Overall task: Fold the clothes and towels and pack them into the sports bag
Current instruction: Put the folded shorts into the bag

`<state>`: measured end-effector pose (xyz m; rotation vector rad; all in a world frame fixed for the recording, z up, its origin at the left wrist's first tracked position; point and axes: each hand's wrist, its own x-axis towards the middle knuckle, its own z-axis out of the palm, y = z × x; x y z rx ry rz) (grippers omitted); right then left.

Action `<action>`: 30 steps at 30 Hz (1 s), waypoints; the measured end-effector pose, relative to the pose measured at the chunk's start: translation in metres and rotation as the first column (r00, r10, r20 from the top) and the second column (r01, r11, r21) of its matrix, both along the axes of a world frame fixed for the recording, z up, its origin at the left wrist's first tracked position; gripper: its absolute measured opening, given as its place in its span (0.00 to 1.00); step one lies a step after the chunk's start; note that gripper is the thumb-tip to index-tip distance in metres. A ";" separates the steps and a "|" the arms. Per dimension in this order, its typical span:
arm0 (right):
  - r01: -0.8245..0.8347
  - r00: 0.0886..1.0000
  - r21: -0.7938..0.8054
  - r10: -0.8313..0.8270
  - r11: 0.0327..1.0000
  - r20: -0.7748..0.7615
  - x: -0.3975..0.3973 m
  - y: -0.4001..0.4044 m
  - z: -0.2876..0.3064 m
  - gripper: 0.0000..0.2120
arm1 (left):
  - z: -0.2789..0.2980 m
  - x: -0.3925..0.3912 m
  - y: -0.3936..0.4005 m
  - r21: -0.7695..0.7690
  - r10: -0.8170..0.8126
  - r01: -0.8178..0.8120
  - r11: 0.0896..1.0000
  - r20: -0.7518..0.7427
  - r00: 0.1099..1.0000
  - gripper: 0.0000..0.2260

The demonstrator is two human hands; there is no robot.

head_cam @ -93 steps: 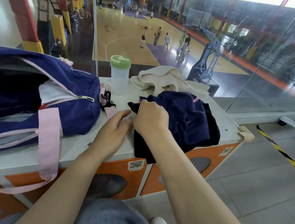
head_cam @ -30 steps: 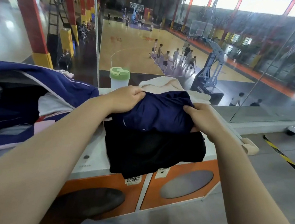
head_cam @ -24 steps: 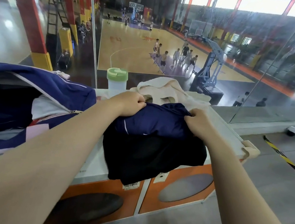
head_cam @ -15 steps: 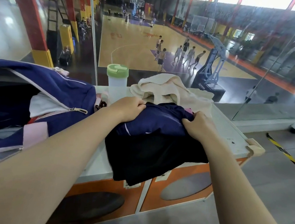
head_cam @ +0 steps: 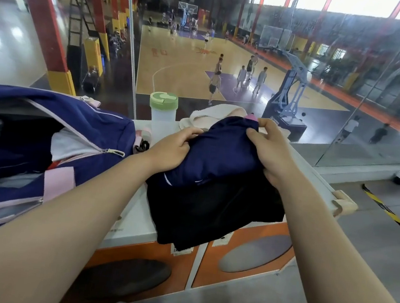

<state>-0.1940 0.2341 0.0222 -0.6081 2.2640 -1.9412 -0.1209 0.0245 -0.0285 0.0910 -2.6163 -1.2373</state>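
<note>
Your 2 hands, left hand (head_cam: 169, 151) and right hand (head_cam: 270, 150), pinch the navy garment (head_cam: 218, 157); the open sports bag (head_cam: 44, 148) lies just left, nearer your left

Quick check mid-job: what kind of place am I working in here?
Most likely an indoor sports hall, on a spectator level behind glass. Below lies a basketball court with players and a hoop stand; a sports bag sits on the counter.

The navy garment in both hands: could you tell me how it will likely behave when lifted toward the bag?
The navy garment will probably flop: it bunches where the left hand and right hand grip it. Its sheen hints it is slippery, so folds may slide apart. It looks thin and likely light.
</note>
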 end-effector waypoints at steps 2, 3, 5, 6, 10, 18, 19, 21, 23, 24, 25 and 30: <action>-0.061 0.991 -0.117 0.074 0.991 0.110 0.001 -0.006 0.009 0.06 | 0.003 0.008 0.004 0.213 0.040 -0.033 0.977 -0.026 0.999 0.23; -0.098 0.980 -0.173 0.125 0.980 0.153 0.003 -0.008 0.014 0.07 | 0.008 0.013 0.007 0.286 0.069 -0.063 0.956 -0.013 0.997 0.22; -0.179 0.950 -0.264 0.237 0.948 0.205 0.006 -0.014 0.021 0.07 | 0.012 0.024 0.008 0.469 0.046 -0.042 0.882 0.003 0.999 0.17; -0.226 0.931 -0.288 0.294 0.930 0.218 0.008 -0.017 0.025 0.05 | 0.015 0.031 0.009 0.566 0.037 -0.043 0.823 0.023 0.999 0.15; -0.430 0.828 -0.300 0.504 0.852 0.245 0.022 -0.033 0.039 0.09 | 0.025 0.064 0.009 0.733 0.024 -0.148 0.664 0.177 0.984 0.20; -0.481 0.695 -0.342 0.589 0.807 0.413 0.061 -0.081 0.047 0.09 | 0.034 0.130 -0.009 0.869 0.044 -0.173 0.464 0.172 0.984 0.22; -0.467 0.687 -0.329 0.572 0.820 0.449 0.066 -0.089 0.046 0.08 | 0.036 0.138 -0.010 0.883 0.061 -0.167 0.438 0.156 0.986 0.21; -0.433 0.669 -0.304 0.529 0.848 0.522 0.076 -0.105 0.042 0.08 | 0.036 0.152 -0.018 0.891 0.088 -0.140 0.432 0.112 0.990 0.19; -0.418 0.653 -0.296 0.511 0.859 0.559 0.083 -0.121 0.036 0.09 | 0.036 0.167 -0.027 0.893 0.116 -0.130 0.431 0.088 0.989 0.16; -0.416 0.645 -0.292 0.506 0.861 0.573 0.087 -0.128 0.034 0.09 | 0.035 0.176 -0.033 0.899 0.125 -0.140 0.416 0.095 0.988 0.15; -0.412 0.645 -0.279 0.494 0.867 0.583 0.093 -0.136 0.031 0.11 | 0.036 0.186 -0.040 0.906 0.129 -0.149 0.397 0.106 0.986 0.15; -0.462 0.589 -0.333 0.565 0.822 0.577 0.117 -0.174 0.021 0.11 | 0.040 0.236 -0.079 0.916 0.108 -0.181 0.358 0.152 0.983 0.10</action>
